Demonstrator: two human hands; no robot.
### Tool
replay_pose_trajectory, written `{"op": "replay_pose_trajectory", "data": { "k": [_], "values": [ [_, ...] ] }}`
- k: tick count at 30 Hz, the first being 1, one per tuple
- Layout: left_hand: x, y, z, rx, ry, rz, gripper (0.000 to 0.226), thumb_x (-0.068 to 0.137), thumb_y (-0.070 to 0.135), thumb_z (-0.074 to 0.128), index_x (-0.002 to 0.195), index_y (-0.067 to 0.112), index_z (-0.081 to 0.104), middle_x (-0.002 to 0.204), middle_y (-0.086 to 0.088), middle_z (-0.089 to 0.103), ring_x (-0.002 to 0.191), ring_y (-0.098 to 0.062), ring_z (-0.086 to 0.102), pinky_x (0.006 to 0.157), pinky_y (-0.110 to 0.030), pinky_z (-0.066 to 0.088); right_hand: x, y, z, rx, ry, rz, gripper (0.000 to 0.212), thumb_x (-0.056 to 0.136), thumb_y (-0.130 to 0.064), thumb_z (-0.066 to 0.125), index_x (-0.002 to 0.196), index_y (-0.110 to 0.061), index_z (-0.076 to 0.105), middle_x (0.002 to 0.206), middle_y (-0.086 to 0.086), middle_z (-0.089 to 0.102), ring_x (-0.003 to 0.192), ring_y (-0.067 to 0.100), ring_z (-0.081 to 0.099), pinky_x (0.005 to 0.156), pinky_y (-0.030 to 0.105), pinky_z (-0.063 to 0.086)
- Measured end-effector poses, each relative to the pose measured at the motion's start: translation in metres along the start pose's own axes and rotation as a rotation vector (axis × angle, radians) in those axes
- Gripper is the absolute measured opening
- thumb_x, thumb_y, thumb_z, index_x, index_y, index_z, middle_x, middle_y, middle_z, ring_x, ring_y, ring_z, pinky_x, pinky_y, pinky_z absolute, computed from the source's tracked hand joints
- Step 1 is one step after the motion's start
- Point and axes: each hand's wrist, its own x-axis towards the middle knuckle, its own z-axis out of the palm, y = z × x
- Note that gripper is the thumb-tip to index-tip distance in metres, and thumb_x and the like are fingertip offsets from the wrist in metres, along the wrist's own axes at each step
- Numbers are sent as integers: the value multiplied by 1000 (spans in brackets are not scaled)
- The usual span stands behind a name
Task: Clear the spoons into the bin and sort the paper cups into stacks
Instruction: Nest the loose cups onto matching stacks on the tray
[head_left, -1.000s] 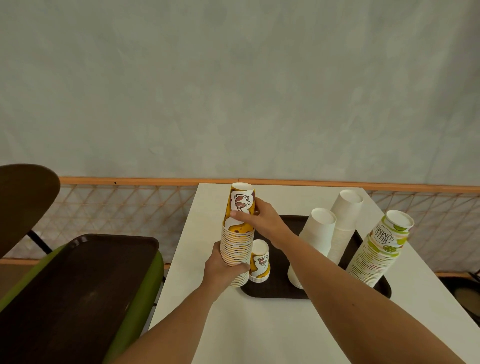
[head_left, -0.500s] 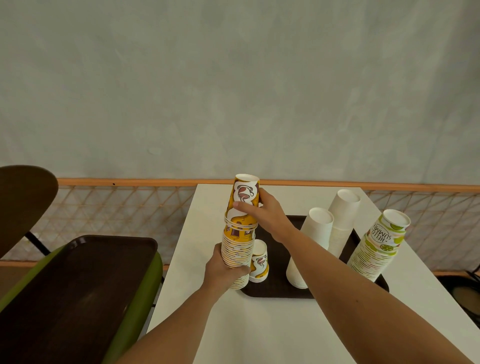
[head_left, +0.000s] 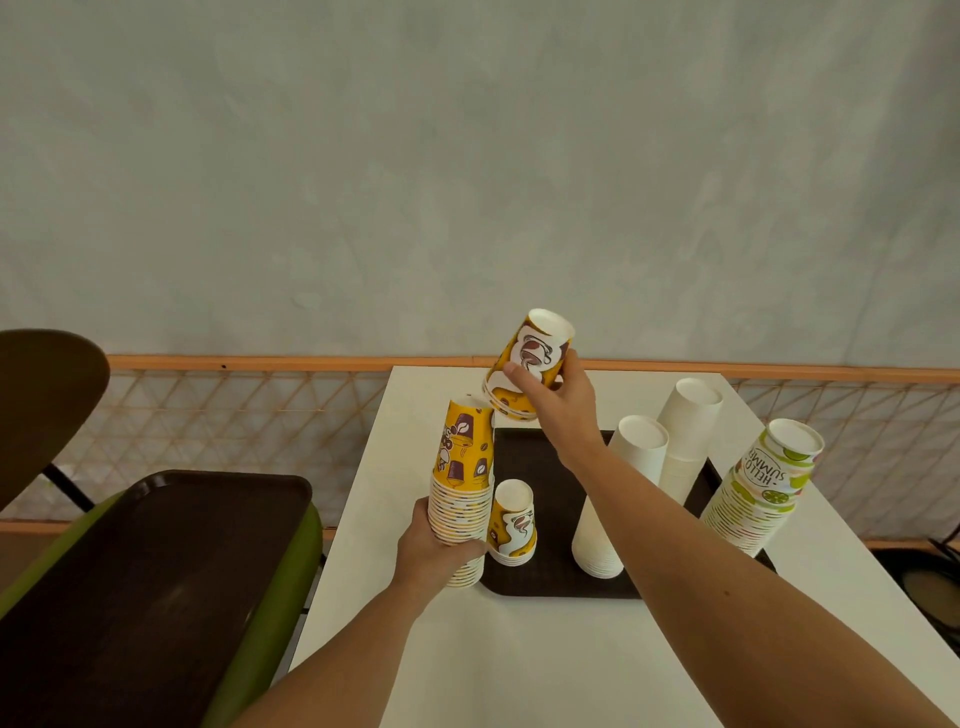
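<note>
Hands | left hand (head_left: 436, 551) grips yellow stack (head_left: 462, 467) low, upright on bench (head_left: 519, 649) | right hand (head_left: 558, 405) pinches tilted cups (head_left: 530, 364) just up-right of stack top, open end pointing down at it | right hand nearer

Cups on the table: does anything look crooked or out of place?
Yes. The right hand holds yellow cups tilted beside the top of the tall stack, which the left hand grips. A short stack of the same print stands apart on the tray.
</note>
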Motion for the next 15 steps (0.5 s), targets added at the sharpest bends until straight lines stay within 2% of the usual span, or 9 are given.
{"op": "replay_pose_trajectory", "data": {
  "k": [4, 8, 15],
  "values": [
    [2, -9, -2, 36, -5, -23, 78, 69, 21, 80, 132, 19, 34, 125, -2, 52, 118, -23, 51, 97, -36, 46, -3, 23, -6, 33, 72, 89, 49, 81, -19, 71, 123, -19, 46, 107, -3, 58, 102, 15, 58, 83, 25, 50],
    [4, -15, -2, 28, -4, -32, 78, 69, 21, 80, 132, 19, 34, 127, -3, 52, 119, -24, 50, 98, -37, 45, -3, 35, -8, 75, 128, 146, 56, 82, -19, 70, 131, -18, 43, 114, -2, 57, 105, 15, 56, 89, 29, 49],
    [10, -14, -4, -15, 20, -26, 79, 70, 19, 80, 133, 18, 32, 129, -5, 51, 120, -26, 49, 98, -38, 45, -20, 67, -14, -115, 17, 227, 58, 79, -18, 73, 129, -15, 44, 120, 3, 59, 108, 18, 57, 89, 29, 48]
  ]
}}
